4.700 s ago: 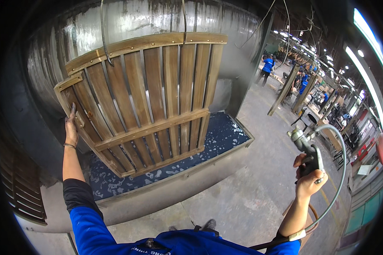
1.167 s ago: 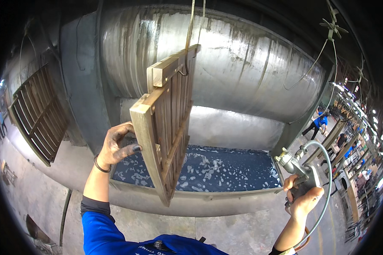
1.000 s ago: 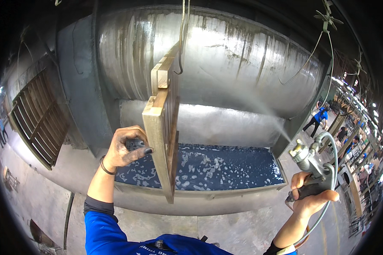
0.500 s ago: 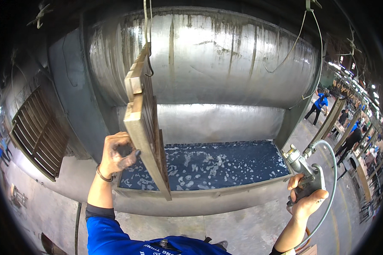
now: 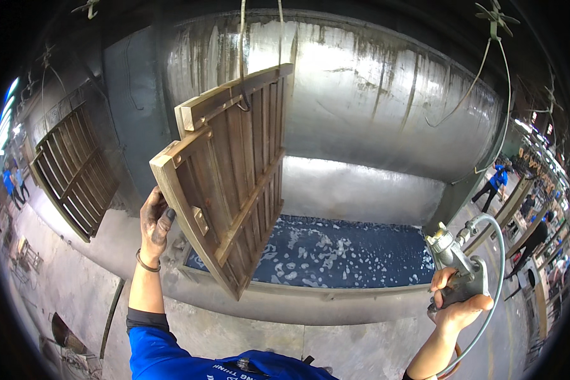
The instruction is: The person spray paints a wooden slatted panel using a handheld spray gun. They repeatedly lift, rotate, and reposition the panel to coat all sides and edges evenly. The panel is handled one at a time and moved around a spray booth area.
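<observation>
A slatted wooden panel (image 5: pixel 234 183) with crossbars hangs from wire hooks in front of me, its broad face turned partly toward me. My left hand (image 5: pixel 155 225), fingertips and thumb dark with stain, is at the panel's left edge; its fingers are loosely bent and apart, not wrapped round the wood. Whether the fingertips touch the edge, I cannot tell. In my right hand (image 5: pixel 457 301) is a metal spray gun (image 5: pixel 453 256), held by its handle at the right, nozzle end up. A grey hose (image 5: pixel 500 253) loops from the gun down past my wrist.
Behind the panel stands a curved metal booth wall (image 5: pixel 361 95), above a trough (image 5: pixel 361 256) of dark blue liquid with pale foam patches. Another slatted panel (image 5: pixel 76 171) hangs at the left. An unused wire hook (image 5: pixel 434 123) dangles at right. Co-workers (image 5: pixel 493 187) stand farther off.
The hanging panel has turned from nearly edge-on to showing its slatted face. My left hand has shifted slightly left, while my right hand keeps holding the spray gun. The view has swung left.
</observation>
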The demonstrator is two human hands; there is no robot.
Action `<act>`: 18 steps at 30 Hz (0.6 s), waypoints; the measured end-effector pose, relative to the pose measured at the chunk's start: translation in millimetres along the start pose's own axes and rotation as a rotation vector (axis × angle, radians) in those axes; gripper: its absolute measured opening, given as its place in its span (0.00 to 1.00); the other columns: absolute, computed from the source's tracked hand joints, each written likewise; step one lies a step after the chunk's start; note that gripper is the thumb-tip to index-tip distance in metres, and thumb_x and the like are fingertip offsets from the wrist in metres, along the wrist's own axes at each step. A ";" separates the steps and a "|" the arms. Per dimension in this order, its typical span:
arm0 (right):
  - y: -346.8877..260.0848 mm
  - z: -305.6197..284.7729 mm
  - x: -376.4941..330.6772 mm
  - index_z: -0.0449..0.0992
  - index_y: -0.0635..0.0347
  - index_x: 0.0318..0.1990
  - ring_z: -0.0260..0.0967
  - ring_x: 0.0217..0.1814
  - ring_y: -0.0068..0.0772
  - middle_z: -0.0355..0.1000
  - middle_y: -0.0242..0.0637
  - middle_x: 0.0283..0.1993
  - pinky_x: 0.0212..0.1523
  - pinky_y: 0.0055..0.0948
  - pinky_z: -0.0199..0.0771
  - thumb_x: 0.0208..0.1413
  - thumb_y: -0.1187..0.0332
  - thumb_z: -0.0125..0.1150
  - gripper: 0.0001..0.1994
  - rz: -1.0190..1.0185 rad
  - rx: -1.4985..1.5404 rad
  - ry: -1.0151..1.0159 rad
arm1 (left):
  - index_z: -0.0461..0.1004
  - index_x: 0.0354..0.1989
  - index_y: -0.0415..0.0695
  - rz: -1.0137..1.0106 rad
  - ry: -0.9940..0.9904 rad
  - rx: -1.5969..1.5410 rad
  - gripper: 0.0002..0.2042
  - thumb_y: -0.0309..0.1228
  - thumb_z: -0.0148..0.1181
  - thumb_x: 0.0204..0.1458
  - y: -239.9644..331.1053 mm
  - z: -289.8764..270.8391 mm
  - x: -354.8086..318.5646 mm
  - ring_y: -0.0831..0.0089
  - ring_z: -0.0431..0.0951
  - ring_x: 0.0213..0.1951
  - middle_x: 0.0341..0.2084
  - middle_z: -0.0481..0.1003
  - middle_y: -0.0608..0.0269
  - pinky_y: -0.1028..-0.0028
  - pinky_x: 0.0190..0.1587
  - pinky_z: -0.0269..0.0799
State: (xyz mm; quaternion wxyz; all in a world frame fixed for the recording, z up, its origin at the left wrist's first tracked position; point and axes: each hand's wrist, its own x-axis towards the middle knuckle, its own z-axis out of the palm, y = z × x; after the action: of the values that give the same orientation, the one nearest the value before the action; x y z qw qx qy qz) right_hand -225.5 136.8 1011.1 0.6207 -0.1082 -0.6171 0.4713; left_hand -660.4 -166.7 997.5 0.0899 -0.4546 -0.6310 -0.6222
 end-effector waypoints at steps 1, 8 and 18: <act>-0.4 4.7 1.2 0.72 0.76 0.37 0.60 0.14 0.28 0.68 0.45 0.19 0.14 0.24 0.58 0.44 0.17 0.42 0.54 -0.009 0.009 -0.023 | 0.66 0.63 0.33 0.006 0.012 -0.013 0.42 0.58 0.65 0.51 0.9 -0.4 -0.6 0.67 0.72 0.58 0.55 0.72 0.57 0.65 0.64 0.64; 4.3 25.5 9.7 0.70 0.68 0.34 0.60 0.15 0.29 0.66 0.39 0.20 0.11 0.21 0.50 0.35 0.12 0.39 0.54 0.128 0.002 -0.139 | 0.66 0.63 0.34 0.078 0.014 -0.068 0.41 0.56 0.67 0.50 0.6 1.1 1.4 0.68 0.72 0.58 0.54 0.73 0.59 0.67 0.63 0.63; 27.0 29.8 26.8 0.72 0.76 0.45 0.67 0.20 0.24 0.71 0.41 0.24 0.11 0.16 0.52 0.61 0.28 0.38 0.46 -0.063 -0.228 0.039 | 0.70 0.58 0.32 -0.034 -0.116 -0.155 0.38 0.53 0.69 0.49 -17.6 -20.5 1.7 0.73 0.72 0.51 0.51 0.73 0.61 0.71 0.57 0.66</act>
State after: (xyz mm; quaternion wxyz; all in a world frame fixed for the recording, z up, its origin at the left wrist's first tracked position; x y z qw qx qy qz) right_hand -269.1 157.1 1016.0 0.6308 -0.1677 -0.6577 0.3760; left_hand -682.7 -180.4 990.6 0.0070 -0.4845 -0.5927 -0.6433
